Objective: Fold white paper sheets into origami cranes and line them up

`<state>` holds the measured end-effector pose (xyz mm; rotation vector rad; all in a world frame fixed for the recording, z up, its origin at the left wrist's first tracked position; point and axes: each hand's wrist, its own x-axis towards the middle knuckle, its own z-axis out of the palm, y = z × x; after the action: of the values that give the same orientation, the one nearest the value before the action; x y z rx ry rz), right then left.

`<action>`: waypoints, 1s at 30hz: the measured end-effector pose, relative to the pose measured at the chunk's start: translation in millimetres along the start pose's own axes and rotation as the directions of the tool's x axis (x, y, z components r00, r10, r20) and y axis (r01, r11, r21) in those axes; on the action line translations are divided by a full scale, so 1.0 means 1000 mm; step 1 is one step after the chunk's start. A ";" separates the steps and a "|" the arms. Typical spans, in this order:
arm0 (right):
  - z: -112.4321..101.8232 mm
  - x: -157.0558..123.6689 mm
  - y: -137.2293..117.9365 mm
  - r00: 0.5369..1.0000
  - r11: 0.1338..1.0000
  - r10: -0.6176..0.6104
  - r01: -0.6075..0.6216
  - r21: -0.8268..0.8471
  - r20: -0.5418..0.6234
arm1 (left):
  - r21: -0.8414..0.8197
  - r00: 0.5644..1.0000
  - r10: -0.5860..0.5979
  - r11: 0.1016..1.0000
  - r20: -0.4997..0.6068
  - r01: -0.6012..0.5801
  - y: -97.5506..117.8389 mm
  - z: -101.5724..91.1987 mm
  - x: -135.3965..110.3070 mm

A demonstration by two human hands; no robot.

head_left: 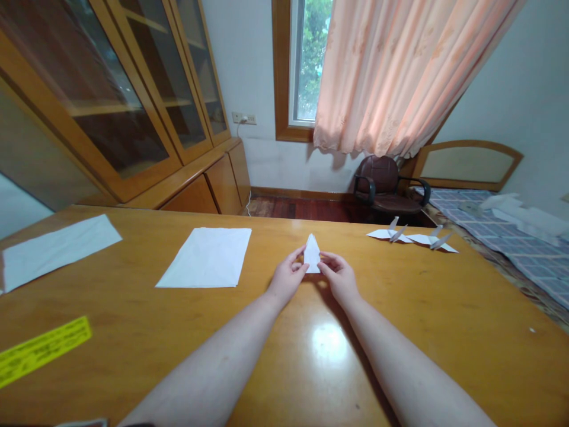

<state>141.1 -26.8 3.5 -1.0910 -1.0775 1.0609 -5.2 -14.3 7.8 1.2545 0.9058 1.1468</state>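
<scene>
A small piece of folded white paper (312, 256) with a pointed top and a straight lower edge is held up between my two hands, close above the table. My left hand (288, 274) pinches its left edge between thumb and fingers. On the opposite edge, my right hand (338, 274) grips it the same way, thumb in front and fingers behind. The paper's back side is hidden from me. Off to the right, two folded paper cranes (391, 235) with raised points sit near the far edge of the table.
White paper sheets (207, 258) lie left of my hands, with another white sheet (60, 249) at far left. A yellow label (44, 351) is on the wooden table (284, 367) at lower left. Beyond stand a glass-door cabinet (178, 163), a chair (384, 184) and a bed (498, 225).
</scene>
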 end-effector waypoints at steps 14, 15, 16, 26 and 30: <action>0.001 -0.001 -0.004 0.998 0.995 0.059 -0.059 0.080 0.009 | 0.028 0.998 -0.049 0.998 -0.046 0.051 -0.002 0.000 0.000; 0.001 -0.001 -0.004 0.998 0.995 0.058 -0.058 0.078 0.004 | 0.011 0.996 -0.065 0.998 -0.056 0.065 -0.003 0.000 0.001; 0.001 -0.001 -0.004 0.999 0.996 0.054 -0.054 0.074 -0.002 | -0.005 0.995 -0.082 0.997 -0.060 0.082 -0.003 0.000 0.001; -0.002 -0.005 -0.002 0.995 0.993 0.004 0.008 -0.117 0.103 | -0.035 0.996 -0.059 0.998 -0.063 0.057 -0.007 -0.002 0.003; -0.002 -0.007 -0.004 0.991 0.994 0.070 -0.059 -0.094 0.118 | -0.028 0.999 -0.015 1.000 -0.042 0.014 -0.005 -0.002 0.002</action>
<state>142.4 -34.2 6.2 -1.1524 -1.2033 1.1506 -6.0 -12.1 3.3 1.2036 0.9264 1.1747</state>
